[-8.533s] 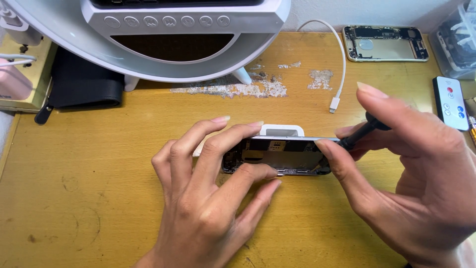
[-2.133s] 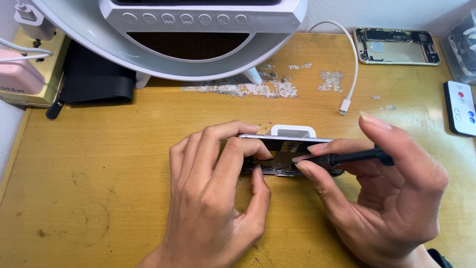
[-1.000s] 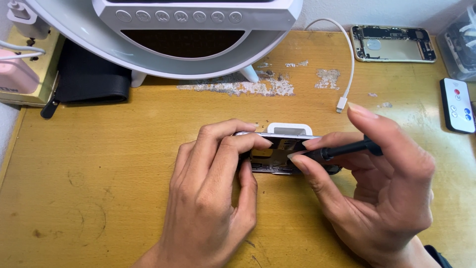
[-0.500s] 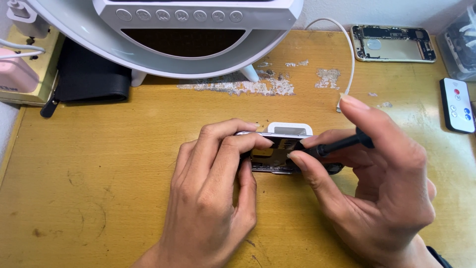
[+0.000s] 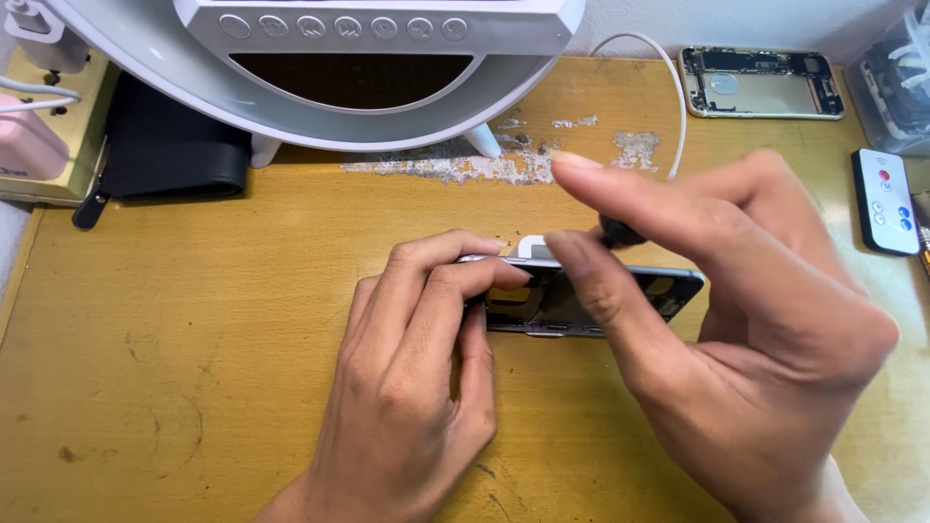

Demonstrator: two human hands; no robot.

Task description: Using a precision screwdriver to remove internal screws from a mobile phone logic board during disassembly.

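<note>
An opened phone body (image 5: 620, 295) with dark insides lies flat in the middle of the wooden desk (image 5: 194, 291). My left hand (image 5: 417, 378) presses on its left end, fingers curled over the near and far edges. My right hand (image 5: 717, 320) hovers over the phone's middle and right part, thumb and fingers pinched on a black screwdriver handle (image 5: 620, 230) that points down into the phone. The tool's tip is hidden behind my thumb. A small white block (image 5: 533, 247) sits just behind the phone.
A large white round lamp-speaker (image 5: 320, 68) stands at the back. A black pouch (image 5: 165, 150) lies at back left, another opened phone shell (image 5: 760, 82) and white cable (image 5: 668, 87) at back right, a small white remote (image 5: 886, 199) at the right edge.
My right hand has shifted left and risen over the phone's middle, turning the screwdriver from lying sideways to more upright. My left hand keeps its hold on the phone.
</note>
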